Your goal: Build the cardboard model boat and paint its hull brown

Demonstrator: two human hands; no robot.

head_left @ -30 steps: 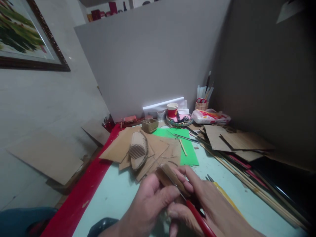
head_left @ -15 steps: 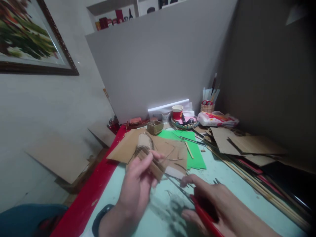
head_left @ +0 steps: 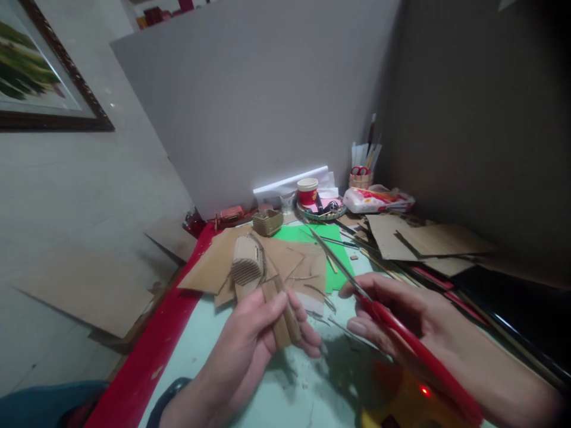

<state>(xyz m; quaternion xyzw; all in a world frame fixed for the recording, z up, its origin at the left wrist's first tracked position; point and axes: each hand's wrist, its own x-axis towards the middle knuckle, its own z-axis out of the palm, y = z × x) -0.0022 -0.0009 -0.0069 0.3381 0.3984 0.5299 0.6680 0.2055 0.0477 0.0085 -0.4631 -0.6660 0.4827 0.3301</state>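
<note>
Over the desk (head_left: 196, 339), your left hand (head_left: 243, 339) pinches cardboard (head_left: 282, 334); your right hand (head_left: 419, 303) grips spread scissors (head_left: 408, 343).
Swinging the blades (head_left: 338, 262) inward could nick your left fingers (head_left: 310, 336).

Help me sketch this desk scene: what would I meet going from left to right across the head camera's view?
Framed picture → small brown box → red-and-white cup → holder with red-handled scissors → glossy black surface.
</note>
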